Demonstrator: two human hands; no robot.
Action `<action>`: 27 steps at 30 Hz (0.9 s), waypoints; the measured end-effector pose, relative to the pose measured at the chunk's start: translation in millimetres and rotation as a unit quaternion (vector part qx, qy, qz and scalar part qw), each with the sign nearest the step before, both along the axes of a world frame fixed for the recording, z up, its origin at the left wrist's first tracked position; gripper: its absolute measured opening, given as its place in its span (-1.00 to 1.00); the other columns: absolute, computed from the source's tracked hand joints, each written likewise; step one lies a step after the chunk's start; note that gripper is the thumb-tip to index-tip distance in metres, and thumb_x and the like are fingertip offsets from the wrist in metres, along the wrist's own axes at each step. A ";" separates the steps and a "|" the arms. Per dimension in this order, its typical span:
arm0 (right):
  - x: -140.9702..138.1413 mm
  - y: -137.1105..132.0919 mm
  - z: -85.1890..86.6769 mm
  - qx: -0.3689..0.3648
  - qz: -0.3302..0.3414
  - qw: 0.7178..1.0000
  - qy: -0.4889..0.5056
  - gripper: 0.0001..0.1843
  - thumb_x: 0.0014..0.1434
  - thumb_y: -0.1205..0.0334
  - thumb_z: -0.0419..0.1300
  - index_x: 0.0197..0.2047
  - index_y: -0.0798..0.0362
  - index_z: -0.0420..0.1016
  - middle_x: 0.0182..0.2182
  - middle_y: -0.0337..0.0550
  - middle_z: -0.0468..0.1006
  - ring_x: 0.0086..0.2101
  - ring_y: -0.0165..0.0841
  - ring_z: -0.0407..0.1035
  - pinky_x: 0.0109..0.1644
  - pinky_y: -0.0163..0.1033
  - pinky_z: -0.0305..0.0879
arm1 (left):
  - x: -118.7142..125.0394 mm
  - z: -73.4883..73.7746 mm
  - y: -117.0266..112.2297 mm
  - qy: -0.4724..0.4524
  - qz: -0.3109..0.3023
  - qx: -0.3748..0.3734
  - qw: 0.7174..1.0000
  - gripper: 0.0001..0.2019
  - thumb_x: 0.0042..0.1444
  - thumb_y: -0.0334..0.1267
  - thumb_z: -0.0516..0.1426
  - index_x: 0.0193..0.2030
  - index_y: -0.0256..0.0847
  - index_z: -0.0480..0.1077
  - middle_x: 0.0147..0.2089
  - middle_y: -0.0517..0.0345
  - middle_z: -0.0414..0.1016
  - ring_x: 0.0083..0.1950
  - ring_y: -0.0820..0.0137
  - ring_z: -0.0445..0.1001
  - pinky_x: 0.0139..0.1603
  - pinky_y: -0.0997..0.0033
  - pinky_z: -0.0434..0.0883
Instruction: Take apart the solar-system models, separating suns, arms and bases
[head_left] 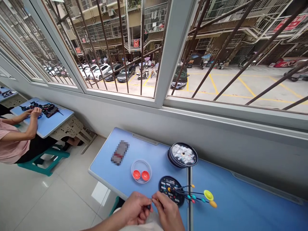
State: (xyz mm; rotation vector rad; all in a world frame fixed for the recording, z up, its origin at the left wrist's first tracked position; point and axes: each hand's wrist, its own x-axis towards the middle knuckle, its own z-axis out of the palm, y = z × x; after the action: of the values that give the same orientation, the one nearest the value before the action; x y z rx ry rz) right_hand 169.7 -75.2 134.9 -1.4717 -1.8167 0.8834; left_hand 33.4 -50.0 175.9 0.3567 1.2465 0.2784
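Note:
My left hand (137,207) and my right hand (166,210) meet at the desk's near edge, fingertips pinched close together. A small dark piece (148,207) shows at the fingers of my left hand. What the fingertips of my right hand pinch is too small to name. Just beyond the hands lies a round black base (166,183) with printed labels. Thin black rods (185,192) reach right from its centre, carrying small coloured balls, a yellow half shell (208,195) and an orange ball (213,204). Two orange-red half shells (145,175) sit in a clear round dish (141,161).
A stack of black discs (171,157) stands at the back of the blue desk (108,173), against a second desk (240,205). A blurred-out dark object (120,152) lies at left. Another person (14,138) works at a desk further left. Barred windows run above.

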 end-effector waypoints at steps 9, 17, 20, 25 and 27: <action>-9.2 3.2 8.5 0.001 -0.011 1.000 0.002 -0.54 0.22 -0.02 -0.12 -0.55 0.02 0.34 -0.61 -0.21 0.46 -0.56 -0.40 0.35 -0.48 -0.36 0.21 | -3.0 5.7 -5.3 0.021 0.043 0.007 0.999 -0.75 -0.19 -0.17 0.15 -0.70 -0.28 0.29 -0.85 0.35 0.12 -0.82 0.67 -0.13 -0.74 0.56 -0.28; -6.0 -2.8 17.7 -0.026 -0.072 0.996 0.035 -0.65 0.15 0.03 -0.02 -0.53 0.03 0.36 -0.61 -0.23 0.47 -0.57 -0.40 0.33 -0.46 -0.35 0.20 | -9.9 1.4 -15.9 0.007 0.117 0.062 0.991 -0.59 -0.44 0.04 0.26 -0.65 -0.27 0.26 -0.81 0.35 0.17 -0.80 0.72 -0.14 -0.73 0.57 -0.27; -3.0 -1.7 19.1 -0.086 -0.095 0.988 0.083 -0.67 0.11 0.00 0.03 -0.52 0.04 0.37 -0.63 -0.25 0.42 -0.58 -0.42 0.26 -0.47 -0.34 0.18 | -12.3 2.6 -17.9 -0.022 0.124 0.080 0.989 -0.53 -0.46 0.09 0.28 -0.61 -0.29 0.27 -0.77 0.35 0.19 -0.77 0.73 -0.14 -0.71 0.56 -0.26; -3.3 3.9 16.8 -0.267 -0.045 0.907 0.322 -0.62 -0.02 -0.10 0.15 -0.34 0.07 0.40 -0.52 -0.23 0.42 -0.56 -0.43 0.25 -0.50 -0.34 0.20 | -14.1 4.2 -15.9 -0.094 0.097 0.070 0.988 -0.57 -0.39 0.02 0.29 -0.57 -0.31 0.29 -0.75 0.31 0.20 -0.75 0.71 -0.09 -0.69 0.55 -0.27; -4.7 5.3 16.7 -0.313 -0.020 0.869 0.383 -0.57 -0.10 -0.09 0.24 -0.26 0.07 0.40 -0.50 -0.23 0.41 -0.53 -0.45 0.24 -0.52 -0.36 0.17 | -16.0 2.6 -13.8 -0.132 0.086 0.039 0.987 -0.65 -0.30 -0.07 0.27 -0.56 -0.32 0.29 -0.74 0.30 0.20 -0.74 0.70 -0.10 -0.68 0.56 -0.27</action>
State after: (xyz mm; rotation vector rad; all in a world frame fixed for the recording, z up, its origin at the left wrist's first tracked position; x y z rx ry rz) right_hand 165.0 -69.9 151.6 -1.2039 -0.9285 1.8343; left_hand 17.4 -63.8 178.4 0.2701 1.0067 0.5075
